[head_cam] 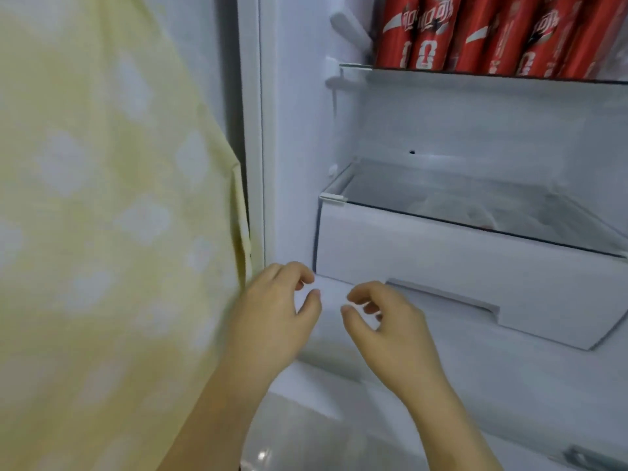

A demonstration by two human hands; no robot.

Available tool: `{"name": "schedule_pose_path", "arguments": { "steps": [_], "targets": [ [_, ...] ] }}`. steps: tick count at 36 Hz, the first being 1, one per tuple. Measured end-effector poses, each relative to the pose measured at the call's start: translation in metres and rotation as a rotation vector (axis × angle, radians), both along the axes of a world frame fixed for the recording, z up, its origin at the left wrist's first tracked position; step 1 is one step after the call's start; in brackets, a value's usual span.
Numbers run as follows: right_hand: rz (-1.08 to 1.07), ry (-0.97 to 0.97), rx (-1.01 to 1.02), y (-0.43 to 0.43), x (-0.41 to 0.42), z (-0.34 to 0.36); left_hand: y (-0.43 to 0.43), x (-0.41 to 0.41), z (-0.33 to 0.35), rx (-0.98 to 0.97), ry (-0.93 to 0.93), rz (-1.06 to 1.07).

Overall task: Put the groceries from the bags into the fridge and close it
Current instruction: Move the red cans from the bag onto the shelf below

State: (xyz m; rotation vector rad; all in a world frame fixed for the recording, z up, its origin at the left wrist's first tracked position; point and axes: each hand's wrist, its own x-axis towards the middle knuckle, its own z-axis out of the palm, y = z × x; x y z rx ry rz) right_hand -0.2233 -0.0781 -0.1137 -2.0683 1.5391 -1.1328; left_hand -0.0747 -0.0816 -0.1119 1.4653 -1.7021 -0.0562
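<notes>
The fridge stands open in front of me, its white inner wall on the left. Several red cola cans stand on the upper glass shelf. Below it a white drawer with a recessed handle sits under a glass cover; something pale lies blurred inside. My left hand and my right hand hover side by side just in front of the drawer's lower left corner. Both have curled, parted fingers and hold nothing.
A yellow patterned garment fills the left half of the view, beside the fridge's door frame. A glossy pale floor shows below the hands. A dark part sits at the bottom right corner.
</notes>
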Motion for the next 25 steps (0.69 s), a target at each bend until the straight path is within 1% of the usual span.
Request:
{"name": "schedule_pose_path", "arguments": {
  "steps": [2,6,10,17,25],
  "targets": [
    [0.080,0.000,0.043,0.011,0.008,-0.007,0.020,0.007,-0.008,0.007,-0.006,0.076],
    [0.238,0.052,0.062,0.034,0.027,-0.023,0.069,0.022,-0.022,0.025,-0.029,0.213],
    [0.420,0.061,0.078,0.065,0.050,-0.034,0.129,0.034,-0.034,0.106,-0.002,0.365],
    [0.747,0.070,0.134,0.128,0.098,-0.041,0.235,0.057,-0.042,0.146,-0.022,0.699],
    [1.083,0.052,0.074,0.202,0.134,-0.036,0.336,0.060,-0.036,0.141,0.032,1.000]
  ]
}}
